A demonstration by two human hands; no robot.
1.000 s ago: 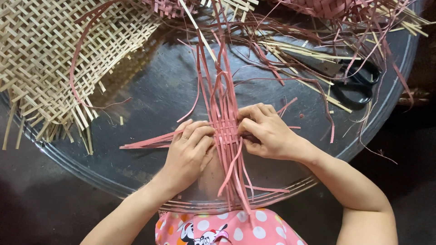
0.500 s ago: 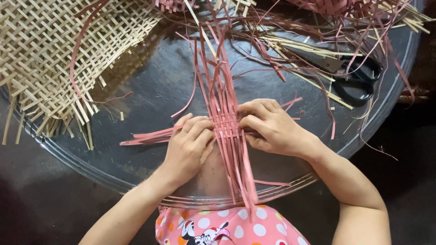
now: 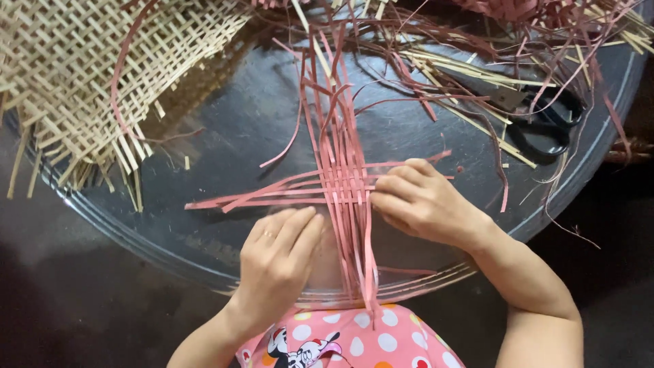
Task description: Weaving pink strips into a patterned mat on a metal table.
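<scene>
you are looking straight down at a round dark glass tabletop [image 3: 225,129], where a small woven patch of thin pink strips [image 3: 344,187] lies flat just past your fingertips. your right hand [image 3: 426,201] rests on the right edge of that patch, fingers curled together and pressing the crossing strips down, likely so the weave stays tight and does not slide; whether a strip is actually pinched under those fingers cannot be told. your left hand [image 3: 279,255] lies flat just below and left of the patch, fingers together, closed on nothing that shows, and seems to steady the long strips that run toward you. loose ends fan out left of your left hand and away from both hands toward the far rim. far to the left of your grip sits a pale straw-coloured lattice mat [image 3: 82,75], its far side cut off by the frame. beyond your right hand, black-handled scissors [image 3: 538,119] lie half buried under a tangle of pink and tan cuttings [image 3: 477,68], blades mostly hidden. a pink polka-dot garment [image 3: 354,337] shows at the near edge.
</scene>
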